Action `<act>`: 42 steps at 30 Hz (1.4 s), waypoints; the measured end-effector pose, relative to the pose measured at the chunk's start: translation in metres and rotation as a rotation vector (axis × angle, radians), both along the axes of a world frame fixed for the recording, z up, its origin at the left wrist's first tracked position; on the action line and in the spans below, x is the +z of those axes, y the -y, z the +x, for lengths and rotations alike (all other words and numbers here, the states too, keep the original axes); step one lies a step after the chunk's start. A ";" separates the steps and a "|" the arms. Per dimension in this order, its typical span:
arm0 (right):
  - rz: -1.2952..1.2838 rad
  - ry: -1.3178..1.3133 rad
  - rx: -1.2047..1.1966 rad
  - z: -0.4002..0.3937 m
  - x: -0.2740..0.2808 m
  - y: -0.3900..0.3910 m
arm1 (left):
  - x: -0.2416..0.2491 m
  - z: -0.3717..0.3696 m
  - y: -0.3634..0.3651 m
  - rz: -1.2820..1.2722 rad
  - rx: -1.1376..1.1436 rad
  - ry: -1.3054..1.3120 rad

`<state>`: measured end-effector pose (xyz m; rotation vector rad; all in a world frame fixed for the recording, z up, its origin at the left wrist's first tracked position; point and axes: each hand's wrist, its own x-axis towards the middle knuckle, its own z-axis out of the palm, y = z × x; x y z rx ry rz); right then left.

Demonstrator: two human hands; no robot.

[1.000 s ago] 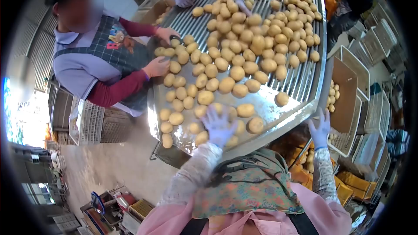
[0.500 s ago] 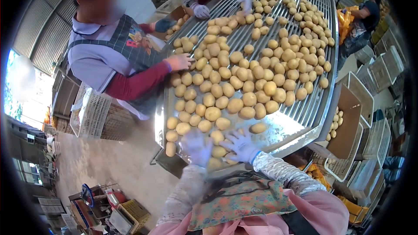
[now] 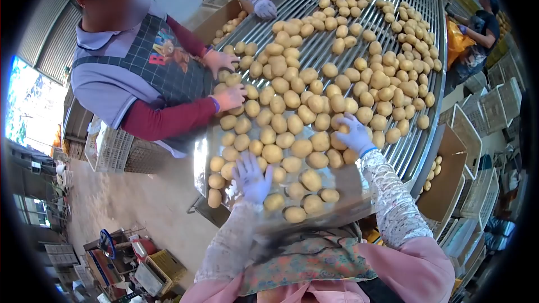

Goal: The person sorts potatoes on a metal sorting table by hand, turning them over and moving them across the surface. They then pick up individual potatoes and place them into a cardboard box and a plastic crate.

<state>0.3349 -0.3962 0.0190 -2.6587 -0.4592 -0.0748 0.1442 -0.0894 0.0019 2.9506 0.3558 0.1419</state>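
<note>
A: Item, left hand (image 3: 251,176): pale lavender glove, white lace-patterned sleeve. Potatoes (image 3: 292,164) beside it: tan-yellow.

B: Right hand (image 3: 354,133): same lavender glove, same lace. Sorting table (image 3: 414,144) past it: silver, ribbed.

A: Co-worker's apron (image 3: 163,67) beyond the left hand: dark grey check, over maroon sleeves.

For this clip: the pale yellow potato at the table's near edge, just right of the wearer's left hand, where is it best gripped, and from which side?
Probably from above, fingers closing across the short width of the pale yellow oval potato. It lies flat on the shiny metal sorting table, long axis roughly along the near edge, with its top exposed. The gloved left hand hovers open nearby; neighbouring potatoes crowd its far side.
</note>
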 end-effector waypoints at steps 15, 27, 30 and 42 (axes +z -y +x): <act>0.078 -0.130 -0.001 -0.095 -0.019 0.075 | 0.026 -0.116 -0.003 -0.269 -0.496 -0.067; -0.526 -0.288 -0.047 -0.027 0.054 -0.051 | 0.003 -0.074 0.067 -0.155 -0.209 0.067; -0.379 -0.288 0.001 -0.018 0.019 -0.032 | 0.006 -0.088 0.061 -0.147 -0.273 0.062; 1.921 -0.708 -0.334 -0.238 0.001 0.138 | -0.003 -0.079 -0.050 -0.062 -0.233 0.004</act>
